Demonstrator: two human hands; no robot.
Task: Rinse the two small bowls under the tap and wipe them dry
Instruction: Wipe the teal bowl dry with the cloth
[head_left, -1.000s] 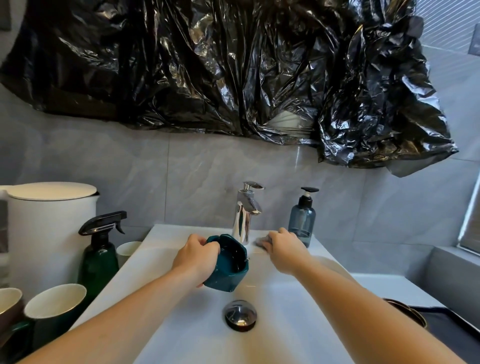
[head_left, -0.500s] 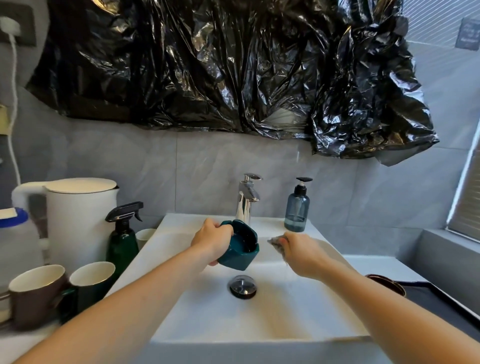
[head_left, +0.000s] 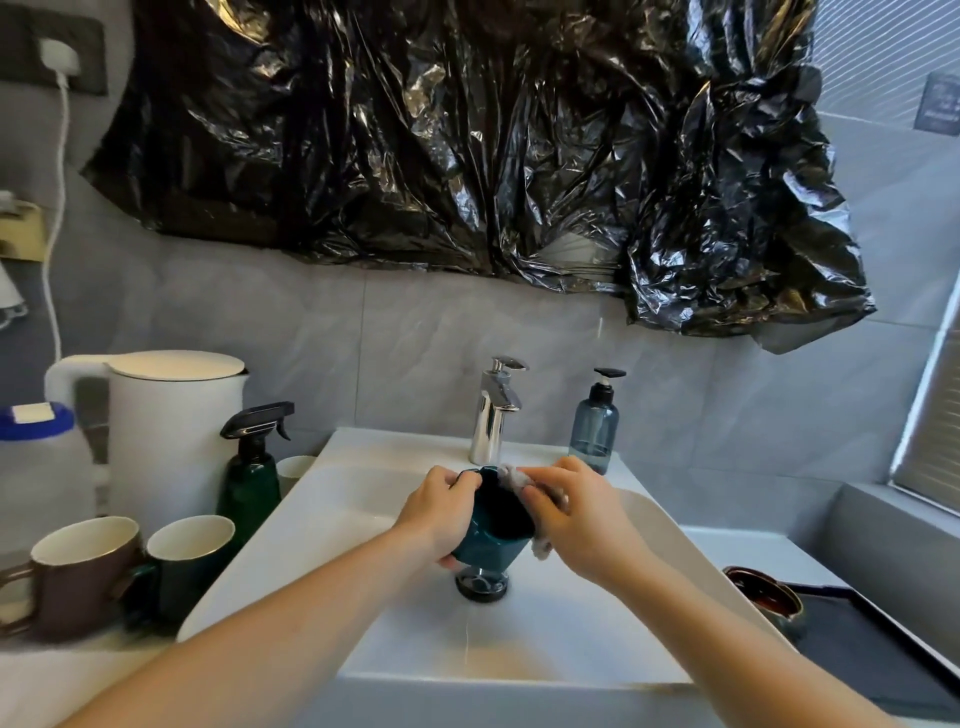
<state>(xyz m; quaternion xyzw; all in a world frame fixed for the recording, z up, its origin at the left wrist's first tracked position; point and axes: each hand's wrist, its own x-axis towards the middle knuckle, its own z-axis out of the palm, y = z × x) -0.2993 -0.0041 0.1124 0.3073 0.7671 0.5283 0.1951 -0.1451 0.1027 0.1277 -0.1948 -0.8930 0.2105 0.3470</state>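
Two bare forearms reach in from the near edge over a white, glossy rectangular basin (head_left: 545, 639). Over its middle, above the round chrome drain plug (head_left: 480, 586), the left hand (head_left: 441, 514) grips one small teal bowl (head_left: 493, 535), smooth glazed ceramic, thumb curled over the rim and fingers wrapped beneath. The bowl is tilted, with its dark inside facing the camera. The right hand (head_left: 576, 519) pinches a crumpled pale grey cloth (head_left: 514, 480) against the bowl's far rim; a scrap of it also hangs below the palm.

On the counter by the basin's left edge stand two mugs: a brown mug (head_left: 78, 577) and a dark green mug (head_left: 189, 561), both white inside. Off the basin's right edge, one glossy brown bowl (head_left: 763, 597) sits at the corner of a dark tray (head_left: 872, 660).

Farther back on the left are one green spray bottle (head_left: 249, 467) with a black trigger and one matte white kettle (head_left: 171, 431). At the basin's far edge rise one polished chrome tap (head_left: 493, 410) and one translucent blue-grey pump bottle (head_left: 595, 426). Crinkled, shiny black plastic sheet (head_left: 467, 145) covers the grey tiled wall above.
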